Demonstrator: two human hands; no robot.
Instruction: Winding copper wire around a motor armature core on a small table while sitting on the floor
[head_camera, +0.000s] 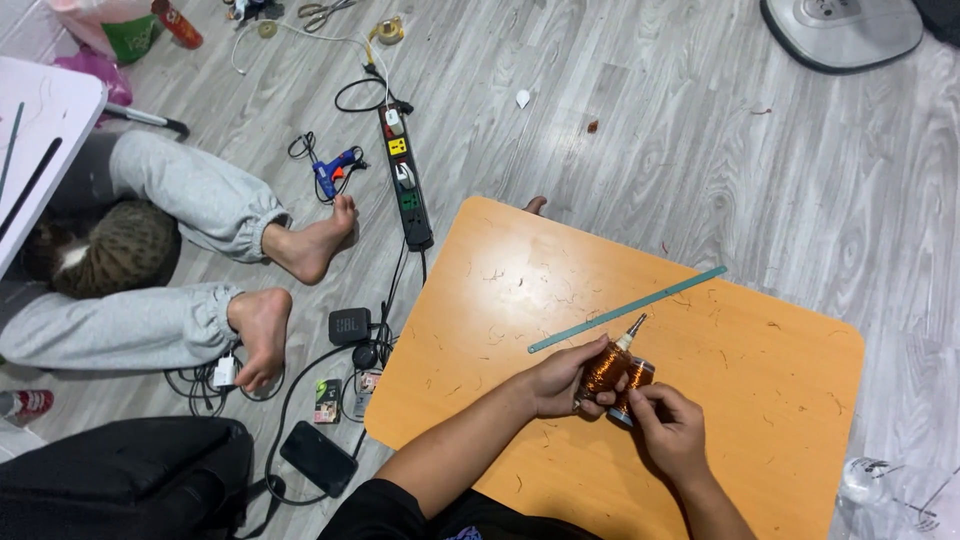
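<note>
My left hand (560, 380) grips a spool wound with copper-coloured wire (605, 368), which has a pale pointed tip (634, 328) sticking out at its far end. My right hand (668, 425) pinches at a second copper-wound spool (636, 382) lying right beside the first. Both hands meet over the near middle of a low orange-brown table (760, 400). A long thin teal ruler (630, 308) lies slanted on the table just beyond the spools. Short scraps of wire are scattered over the tabletop.
Another person sits on the floor at left, bare feet (290, 280) stretched out, with a tabby cat (110, 255) by the legs. A power strip (405, 175), blue glue gun (330, 170), phone (318, 458), cables, black bag (120, 480) and fan base (840, 30) lie around.
</note>
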